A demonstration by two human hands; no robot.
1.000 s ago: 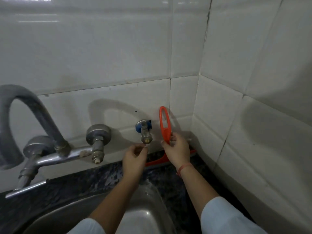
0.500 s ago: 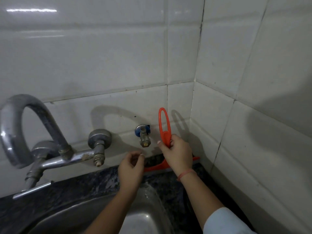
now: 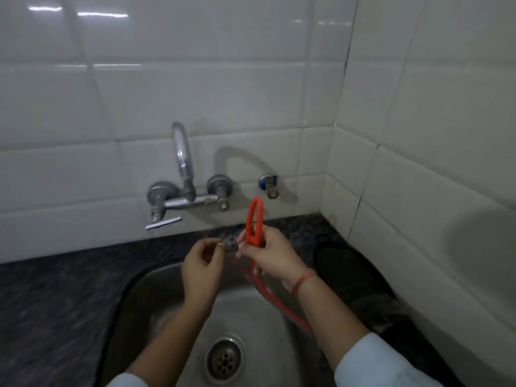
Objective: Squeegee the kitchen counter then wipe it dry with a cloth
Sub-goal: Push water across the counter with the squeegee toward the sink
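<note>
My right hand (image 3: 272, 256) grips the orange squeegee (image 3: 254, 222) by the base of its loop handle, which points up. Its blade (image 3: 275, 298) slants down to the right over the steel sink (image 3: 139, 297), partly hidden behind my right forearm. My left hand (image 3: 202, 266) hovers just left of it above the sink's back rim, fingers curled with thumb and forefinger pinched, holding nothing that I can see. The dark speckled counter (image 3: 55, 297) runs around the sink. A dark cloth (image 3: 354, 280) lies on the counter at the right, against the side wall.
A chrome wall tap (image 3: 184, 185) with a curved spout sits behind the sink, and a small blue-collared valve (image 3: 269, 185) is to its right. White tiled walls meet in a corner at the right. The sink drain (image 3: 224, 358) lies near the bottom.
My right hand has pulled the squeegee off the back counter strip toward me, over the sink. My left hand dropped from the small valve. The view has pulled back and shifted left.
</note>
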